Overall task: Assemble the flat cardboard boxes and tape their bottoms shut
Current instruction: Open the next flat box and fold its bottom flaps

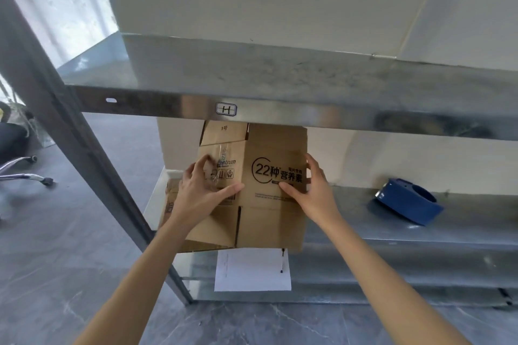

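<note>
A flat brown cardboard box (266, 148) with black print lies on the lower metal shelf (420, 229), its far end under the upper shelf. My left hand (199, 190) grips its left edge, fingers curled over the side and thumb lying on the printed face. My right hand (311, 187) grips the right edge the same way, thumb on the face. More flat cardboard (171, 198) shows under and to the left of the box. A blue tape dispenser (406, 201) sits on the same shelf, well to the right of my hands.
The upper metal shelf (280, 86) with an "H" label (226, 109) overhangs the box. A white paper sheet (252, 270) hangs on the shelf front below the box. A slanted rack post (70, 131) stands at left. An office chair base (25, 170) is at far left.
</note>
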`<state>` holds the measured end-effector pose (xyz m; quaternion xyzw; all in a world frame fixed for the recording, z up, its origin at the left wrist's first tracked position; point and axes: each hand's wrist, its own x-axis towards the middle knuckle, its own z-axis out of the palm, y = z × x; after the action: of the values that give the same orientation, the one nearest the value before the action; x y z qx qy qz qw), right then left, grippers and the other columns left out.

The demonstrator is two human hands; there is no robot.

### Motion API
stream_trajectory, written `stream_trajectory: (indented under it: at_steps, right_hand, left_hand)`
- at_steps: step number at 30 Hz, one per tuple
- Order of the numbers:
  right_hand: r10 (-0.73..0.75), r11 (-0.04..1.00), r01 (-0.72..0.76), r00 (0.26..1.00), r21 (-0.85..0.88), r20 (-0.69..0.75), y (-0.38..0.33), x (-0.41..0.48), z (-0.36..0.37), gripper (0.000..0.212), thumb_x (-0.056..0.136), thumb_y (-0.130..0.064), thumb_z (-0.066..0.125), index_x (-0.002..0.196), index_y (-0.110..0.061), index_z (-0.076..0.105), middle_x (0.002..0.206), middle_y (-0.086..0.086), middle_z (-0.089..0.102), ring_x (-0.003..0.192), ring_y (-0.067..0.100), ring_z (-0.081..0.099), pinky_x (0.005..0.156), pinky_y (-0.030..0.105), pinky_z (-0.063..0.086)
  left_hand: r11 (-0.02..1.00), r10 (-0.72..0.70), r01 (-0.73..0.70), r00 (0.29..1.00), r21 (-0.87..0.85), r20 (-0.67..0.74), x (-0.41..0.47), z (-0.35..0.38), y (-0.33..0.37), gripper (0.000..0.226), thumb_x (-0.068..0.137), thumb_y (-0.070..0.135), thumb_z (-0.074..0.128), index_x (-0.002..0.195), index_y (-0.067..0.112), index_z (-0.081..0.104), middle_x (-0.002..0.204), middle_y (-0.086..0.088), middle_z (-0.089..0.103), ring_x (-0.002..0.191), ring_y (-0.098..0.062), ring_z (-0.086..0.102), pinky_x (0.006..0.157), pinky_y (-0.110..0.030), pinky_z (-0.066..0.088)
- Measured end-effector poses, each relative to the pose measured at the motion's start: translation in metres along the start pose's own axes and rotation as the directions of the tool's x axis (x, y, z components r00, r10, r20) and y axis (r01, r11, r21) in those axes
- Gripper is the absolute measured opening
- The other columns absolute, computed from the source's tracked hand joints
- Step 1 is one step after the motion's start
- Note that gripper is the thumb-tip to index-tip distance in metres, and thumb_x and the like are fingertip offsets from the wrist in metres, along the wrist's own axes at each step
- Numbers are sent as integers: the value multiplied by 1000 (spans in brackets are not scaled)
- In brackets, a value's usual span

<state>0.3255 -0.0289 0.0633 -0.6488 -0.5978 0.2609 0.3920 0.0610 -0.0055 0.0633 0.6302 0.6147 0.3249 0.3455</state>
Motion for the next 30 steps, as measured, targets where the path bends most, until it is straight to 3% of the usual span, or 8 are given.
stream_trajectory:
  at_steps: [5,8,10,16,21,23,26,30]
  right_hand:
    - [-20,999,23,997,33,-74,28,-1,-57,108,74,-41,84,156,-36,14,145,-5,44,129,16,48,108,48,43]
    - [-42,999,43,994,11,-100,53,-3,-90,120,68,-37,88,157,-39,8,139,-5,42,124,11,46,108,43,43]
    - [-36,999,36,995,-3,-90,72,-3,-114,130,64,-35,91,156,-42,-1,142,1,39,127,15,46,108,43,42]
    - [-88,994,80,989,-68,-119,126,-1,-164,144,56,-33,96,151,-49,-11,140,6,37,119,9,43,97,34,42]
    - [-124,991,117,984,-61,-126,154,-3,-179,122,64,-22,92,155,-27,12,139,3,40,103,-18,40,97,33,47]
    - [-132,988,123,987,-93,-96,158,-4,-179,108,68,-24,90,150,-26,21,137,1,40,104,-15,40,99,37,50]
    - [-138,985,129,988,-116,-76,158,-7,-177,95,72,-36,86,145,-28,25,137,0,38,114,2,42,98,41,53]
    - [-218,971,210,974,-114,-56,153,-11,-185,90,70,-72,67,142,-44,21,141,-8,35,106,1,47,81,27,54]
  left_hand:
    - [989,108,-100,992,-105,66,-3,52,37,90,45,75,81,118,63,30,124,7,42,116,-14,39,88,-24,36]
    - [989,116,-105,989,-107,95,-7,89,54,128,44,61,87,149,40,17,137,2,34,130,-16,31,108,-37,33]
    - [984,146,-131,982,-120,123,-11,116,66,141,45,51,93,155,34,6,144,2,29,136,-15,26,115,-43,29]
    - [947,260,-213,949,-241,180,-17,190,105,140,48,48,92,154,29,2,156,3,20,144,-16,25,115,-54,32]
    - [947,280,-224,926,-229,253,-13,211,111,134,58,30,91,154,33,-2,156,23,14,142,2,23,113,-40,34]
    - [952,275,-226,927,-206,255,-11,213,110,129,62,24,89,154,35,-1,159,20,12,144,-5,24,115,-47,32]
    - [953,270,-225,935,-205,228,-10,213,109,124,62,26,89,152,42,6,159,18,13,144,-12,26,113,-52,35]
    - [940,307,-280,944,-195,124,-16,210,112,107,62,37,91,143,51,23,156,14,23,140,-12,35,105,-42,46]
